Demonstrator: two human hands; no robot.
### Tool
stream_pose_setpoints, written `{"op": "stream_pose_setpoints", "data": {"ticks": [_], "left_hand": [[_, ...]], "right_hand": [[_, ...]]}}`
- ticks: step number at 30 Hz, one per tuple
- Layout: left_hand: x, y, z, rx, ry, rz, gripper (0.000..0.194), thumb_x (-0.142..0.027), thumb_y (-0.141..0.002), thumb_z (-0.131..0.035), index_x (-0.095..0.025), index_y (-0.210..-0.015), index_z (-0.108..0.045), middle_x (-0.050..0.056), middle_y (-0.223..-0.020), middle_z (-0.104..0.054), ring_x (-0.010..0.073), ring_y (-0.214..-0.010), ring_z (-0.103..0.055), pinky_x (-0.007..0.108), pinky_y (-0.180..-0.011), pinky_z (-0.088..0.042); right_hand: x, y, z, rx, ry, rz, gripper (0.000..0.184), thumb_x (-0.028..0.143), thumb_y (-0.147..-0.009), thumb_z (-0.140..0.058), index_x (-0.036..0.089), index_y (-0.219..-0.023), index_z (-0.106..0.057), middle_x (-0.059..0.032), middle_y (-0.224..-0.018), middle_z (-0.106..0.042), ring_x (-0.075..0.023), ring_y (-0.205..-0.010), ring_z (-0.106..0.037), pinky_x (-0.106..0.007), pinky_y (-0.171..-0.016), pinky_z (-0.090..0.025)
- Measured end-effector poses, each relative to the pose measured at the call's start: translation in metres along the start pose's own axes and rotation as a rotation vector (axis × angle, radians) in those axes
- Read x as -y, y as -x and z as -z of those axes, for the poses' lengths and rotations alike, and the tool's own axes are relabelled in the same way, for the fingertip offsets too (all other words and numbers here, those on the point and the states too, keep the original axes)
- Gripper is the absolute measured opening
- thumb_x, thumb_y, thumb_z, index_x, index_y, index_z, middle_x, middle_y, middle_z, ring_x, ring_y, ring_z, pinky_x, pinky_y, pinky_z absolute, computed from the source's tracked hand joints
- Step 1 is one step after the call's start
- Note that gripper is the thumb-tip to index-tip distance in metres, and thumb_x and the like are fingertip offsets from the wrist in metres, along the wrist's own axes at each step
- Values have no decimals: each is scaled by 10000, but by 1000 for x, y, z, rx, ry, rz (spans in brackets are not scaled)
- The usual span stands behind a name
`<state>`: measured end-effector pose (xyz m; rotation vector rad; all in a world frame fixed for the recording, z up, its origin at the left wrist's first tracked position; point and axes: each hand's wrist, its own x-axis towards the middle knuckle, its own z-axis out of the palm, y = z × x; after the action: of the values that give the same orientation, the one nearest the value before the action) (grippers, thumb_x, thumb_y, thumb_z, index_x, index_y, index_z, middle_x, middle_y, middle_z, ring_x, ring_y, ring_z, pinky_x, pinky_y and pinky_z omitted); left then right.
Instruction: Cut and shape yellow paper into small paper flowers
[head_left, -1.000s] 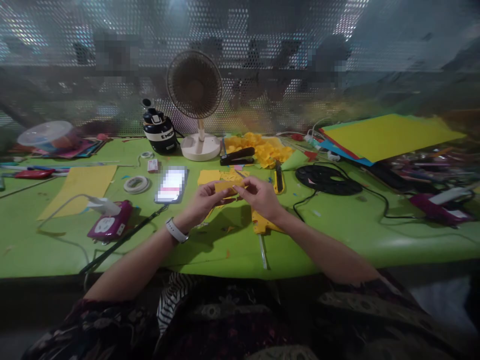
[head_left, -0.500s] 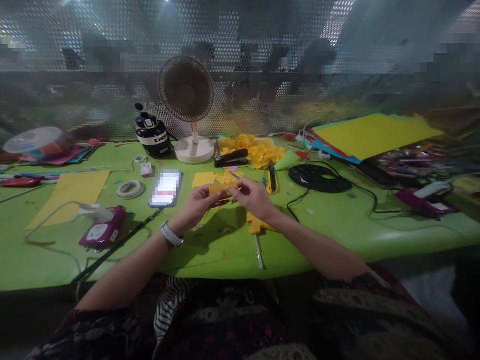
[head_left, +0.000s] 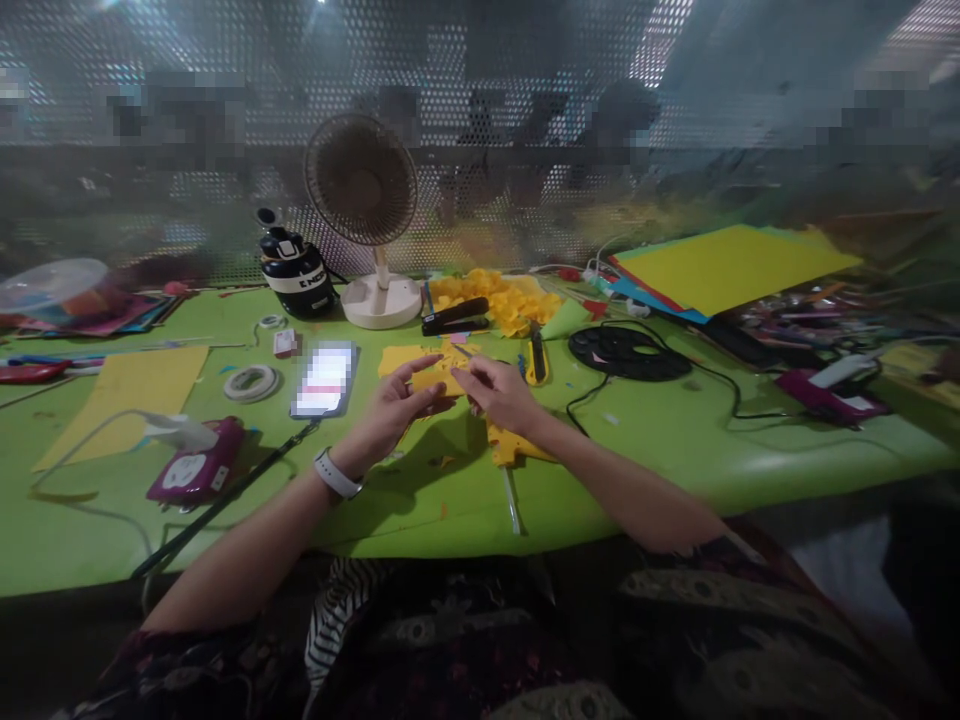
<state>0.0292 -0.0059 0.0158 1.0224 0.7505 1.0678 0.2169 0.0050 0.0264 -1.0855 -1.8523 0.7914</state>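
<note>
My left hand [head_left: 390, 410] holds a small piece of yellow paper [head_left: 435, 379] by its left side, thumb below and forefinger stretched above. At the paper's right end, the fingers of my right hand [head_left: 496, 390] are closed on it. A thin grey pointed thing [head_left: 460, 349] shows just beyond the right fingers; I cannot tell its kind or whether that hand holds it. Behind the hands lie yellow paper scraps [head_left: 401, 357]. A yellow glue gun [head_left: 510, 447] rests under my right wrist, a clear glue stick [head_left: 511, 502] extending from it.
Behind are a black stapler [head_left: 456, 316], yellow paper petals [head_left: 517, 302], a yellow cutter [head_left: 537, 358] and a fan [head_left: 381, 300]. Left are a phone [head_left: 324, 380], tape roll [head_left: 251, 383] and purple power box [head_left: 196, 462]. A black cable reel [head_left: 630, 353] lies right.
My left forefinger has lifted and stretched out, and the paper shows more of its face. My right fingers stay at its right end. The whole view has shifted slightly.
</note>
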Motion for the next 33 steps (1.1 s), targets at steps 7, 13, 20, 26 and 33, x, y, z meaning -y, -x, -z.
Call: {"op": "stream_pose_setpoints", "data": {"ticks": [7,13,20,26,33], "left_hand": [[-5,1,2,-16,-75,29,620,-252,-760,-824,-159,-1303,-539,51,-883,-761,191,-829,-760,216,-644,-587],[-3,0,3,-17,-75,-11,623,-294,-717,-855,-148,-1249,-566,38,-841,-754,203,-824,-759,244,-674,-585],[-2,-1,3,-8,-82,-23,619,-334,-702,-861,-153,-1219,-572,26,-830,-749,205,-817,-757,295,-736,-595],[-1,-2,3,-18,-99,-42,598,-338,-711,-853,-144,-1200,-568,31,-828,-749,199,-808,-756,289,-729,-596],[-2,0,1,-27,-153,-95,579,-359,-752,-821,-144,-1217,-551,42,-837,-754,168,-798,-744,270,-721,-599]], "right_hand": [[-1,0,1,38,13,54,412,523,-935,-507,219,-667,-431,48,-548,-436,-110,-524,-428,-247,-536,-352],[-2,0,0,10,-1,36,424,544,-922,-523,218,-666,-434,45,-549,-442,-108,-521,-437,-243,-529,-354],[-2,0,0,13,-32,8,434,552,-917,-543,211,-663,-454,54,-530,-451,-98,-492,-458,-237,-521,-365],[0,0,0,31,-84,-36,475,616,-888,-552,207,-663,-462,57,-532,-472,-95,-464,-500,-232,-487,-393],[0,-1,-1,173,-169,-126,433,594,-820,-638,185,-712,-544,36,-580,-549,-97,-450,-510,-235,-436,-409]]}}
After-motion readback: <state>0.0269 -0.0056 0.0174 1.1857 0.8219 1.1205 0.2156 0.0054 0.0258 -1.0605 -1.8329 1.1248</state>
